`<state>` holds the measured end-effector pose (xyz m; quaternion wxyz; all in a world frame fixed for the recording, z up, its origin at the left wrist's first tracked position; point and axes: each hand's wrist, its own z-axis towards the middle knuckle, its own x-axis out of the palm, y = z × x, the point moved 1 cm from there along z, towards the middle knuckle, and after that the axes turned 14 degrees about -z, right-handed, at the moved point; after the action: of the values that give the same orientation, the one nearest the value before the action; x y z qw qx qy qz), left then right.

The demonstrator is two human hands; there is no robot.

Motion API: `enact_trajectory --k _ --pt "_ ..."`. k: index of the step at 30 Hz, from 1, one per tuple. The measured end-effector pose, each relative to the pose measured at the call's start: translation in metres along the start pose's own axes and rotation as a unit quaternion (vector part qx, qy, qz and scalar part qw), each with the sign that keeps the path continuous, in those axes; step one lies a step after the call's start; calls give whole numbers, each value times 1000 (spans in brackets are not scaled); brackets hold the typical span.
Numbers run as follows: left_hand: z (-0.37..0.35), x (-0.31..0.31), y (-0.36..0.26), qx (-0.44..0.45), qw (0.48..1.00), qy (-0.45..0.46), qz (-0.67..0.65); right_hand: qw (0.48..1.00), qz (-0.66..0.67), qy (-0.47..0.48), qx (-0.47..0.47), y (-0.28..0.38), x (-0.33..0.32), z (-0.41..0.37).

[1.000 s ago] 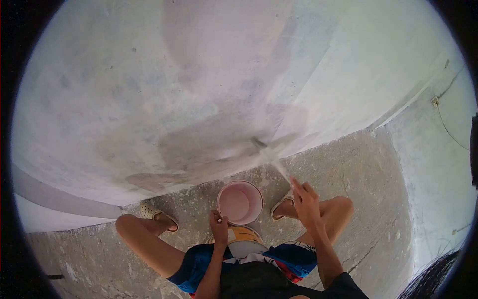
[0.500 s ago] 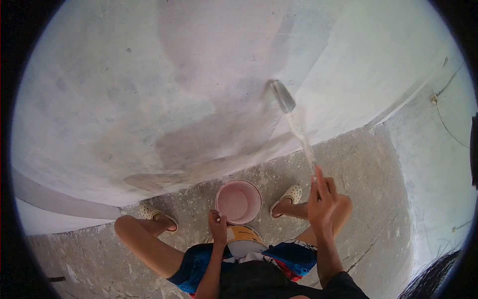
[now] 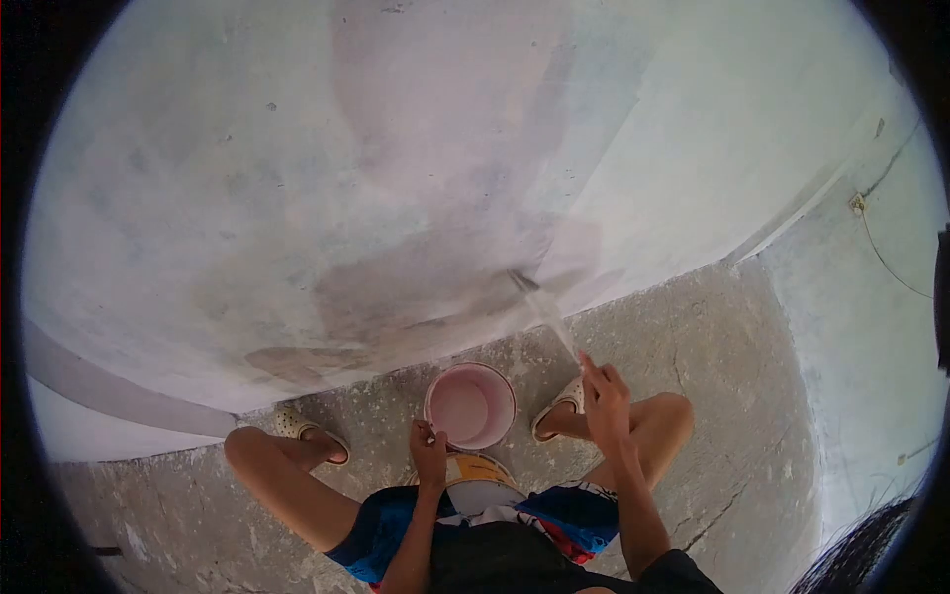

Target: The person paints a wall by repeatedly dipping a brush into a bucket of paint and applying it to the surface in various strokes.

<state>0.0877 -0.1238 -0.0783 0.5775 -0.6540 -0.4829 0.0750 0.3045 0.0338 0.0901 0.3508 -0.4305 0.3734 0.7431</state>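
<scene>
My right hand (image 3: 606,401) is closed around the pale, smeared handle of a paintbrush (image 3: 551,323), blurred by motion. The brush's head touches the lower wall (image 3: 435,267), over a damp, pinkish-grey patch. Between my feet stands a pink bucket (image 3: 512,408) with pale pink liquid inside. My left hand (image 3: 429,457) has its fingers curled at the near left rim of this bucket, apparently gripping it; the fingertips are partly hidden.
Below me is a white tub with a yellow label (image 3: 480,467), partly hidden by my shorts. The speckled concrete floor (image 3: 732,396) meets the wall ahead and another wall (image 3: 861,366) at right. A thin cable (image 3: 884,249) hangs there.
My right hand has come down and to the left, drawing the brush head lower along the wall. My left hand stays by the bucket rim.
</scene>
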Motion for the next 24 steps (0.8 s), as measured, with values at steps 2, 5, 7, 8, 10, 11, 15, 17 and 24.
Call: enact_trajectory --k 2,5,7,8,10,11,15,17,24 --pt "-2 1 -2 -4 1000 3 -7 1000 14 -8 7 11 -25 12" --pt "-1 2 -5 27 999 18 36 999 10 -53 2 28 -50 22" --pt "-1 -1 -3 16 1000 14 8 988 49 -146 -3 38 -57 21" --pt "-1 -3 -3 17 1000 8 7 988 52 -143 -7 42 -55 20" --pt "0 -3 -4 32 999 13 23 984 50 -169 28 51 -51 10" --pt "-1 -3 -4 33 999 6 21 985 53 -165 23 51 -38 4" --pt "-3 0 -12 46 996 -36 67 992 55 -94 -63 26 65 -17" --pt "-3 -5 -12 43 994 -69 69 994 57 -18 -90 22 95 -22" --pt "-1 -9 -21 72 981 -177 -30 990 30 87 -107 19 131 -33"
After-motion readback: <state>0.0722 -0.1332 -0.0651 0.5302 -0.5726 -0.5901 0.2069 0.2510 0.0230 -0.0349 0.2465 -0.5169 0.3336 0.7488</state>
